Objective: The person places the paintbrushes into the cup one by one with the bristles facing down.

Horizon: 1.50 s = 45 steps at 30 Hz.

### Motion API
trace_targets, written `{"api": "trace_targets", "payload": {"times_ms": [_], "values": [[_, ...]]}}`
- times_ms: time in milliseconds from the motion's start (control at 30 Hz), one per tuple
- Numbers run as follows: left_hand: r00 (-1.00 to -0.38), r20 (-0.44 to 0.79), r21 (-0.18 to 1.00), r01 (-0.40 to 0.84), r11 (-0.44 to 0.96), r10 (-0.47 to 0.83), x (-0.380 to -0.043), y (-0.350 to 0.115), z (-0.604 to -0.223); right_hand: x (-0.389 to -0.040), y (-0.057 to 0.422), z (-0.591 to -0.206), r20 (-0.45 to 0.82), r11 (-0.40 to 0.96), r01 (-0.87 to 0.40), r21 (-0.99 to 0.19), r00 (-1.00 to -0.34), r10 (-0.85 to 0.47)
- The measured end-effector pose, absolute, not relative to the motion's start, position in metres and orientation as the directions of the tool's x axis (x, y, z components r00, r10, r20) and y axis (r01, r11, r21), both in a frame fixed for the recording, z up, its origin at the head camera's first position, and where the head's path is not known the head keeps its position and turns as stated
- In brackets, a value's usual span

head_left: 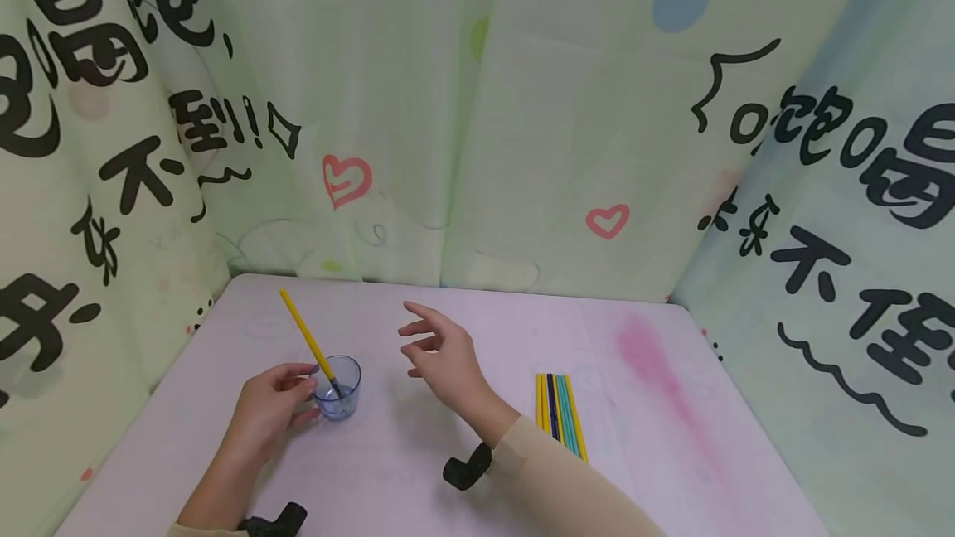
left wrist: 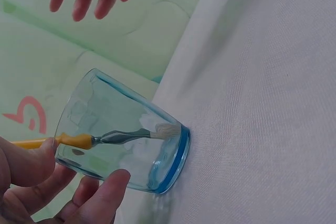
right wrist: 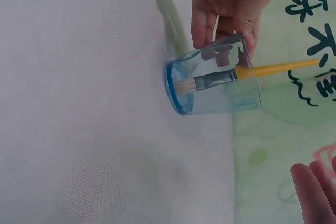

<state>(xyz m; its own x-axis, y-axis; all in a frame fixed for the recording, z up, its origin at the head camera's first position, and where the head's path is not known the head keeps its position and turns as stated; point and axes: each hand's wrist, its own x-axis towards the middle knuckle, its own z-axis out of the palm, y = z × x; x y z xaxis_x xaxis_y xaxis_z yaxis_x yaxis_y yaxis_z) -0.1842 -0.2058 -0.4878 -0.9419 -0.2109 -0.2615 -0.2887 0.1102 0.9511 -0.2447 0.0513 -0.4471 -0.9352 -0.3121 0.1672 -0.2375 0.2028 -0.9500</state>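
Observation:
A clear blue-tinted cup (head_left: 339, 411) stands upright on the table at the left. One paintbrush (head_left: 303, 328) with a yellow handle leans inside it, its pale bristles (left wrist: 166, 131) down at the cup's bottom. My left hand (head_left: 261, 414) grips the cup from its left side, with the thumb near the rim and the handle in the left wrist view. To the right of the cup, my right hand (head_left: 450, 363) hangs above the table, fingers loosely spread and holding nothing. Only some of its fingertips (right wrist: 310, 190) show in the right wrist view.
Several slim yellow, dark blue and teal sticks (head_left: 561, 413) lie side by side, partly hidden by my right sleeve (head_left: 563, 479). The white table (head_left: 388, 479) carries a pink smear (head_left: 664, 379) at the right. Printed curtains (head_left: 462, 123) enclose its back and sides.

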Motion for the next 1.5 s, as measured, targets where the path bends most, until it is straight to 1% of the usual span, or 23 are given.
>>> {"api": "trace_targets", "payload": {"times_ms": [100,433,800,1033,1200,1500], "values": [[-0.942,-0.263,0.951,-0.29,0.109,-0.207,-0.185,-0.206,-0.487,-0.243,0.062,-0.445,0.172,0.194,-0.237,-0.952,-0.938,-0.3],[-0.944,-0.259,0.953,-0.284,0.102,-0.203,-0.185,-0.206,-0.488,-0.237,0.098,-0.441,0.132,0.201,-0.182,-0.963,-0.962,-0.239],[-0.941,-0.269,0.951,-0.294,0.1,-0.205,-0.186,-0.207,-0.491,-0.232,0.135,-0.448,0.094,0.237,-0.125,-0.963,-0.986,-0.137],[-0.942,-0.268,0.952,-0.292,0.098,-0.204,-0.186,-0.207,-0.491,-0.227,0.156,-0.455,0.065,0.235,-0.087,-0.968,-0.993,-0.1],[-0.942,-0.267,0.951,-0.292,0.103,-0.205,-0.184,-0.206,-0.489,-0.224,0.17,-0.459,0.016,0.257,-0.037,-0.966,-0.996,-0.085],[-0.943,-0.26,0.954,-0.284,0.096,-0.206,-0.184,-0.206,-0.489,-0.219,0.193,-0.471,-0.046,0.341,0.016,-0.94,-0.996,-0.08]]}}
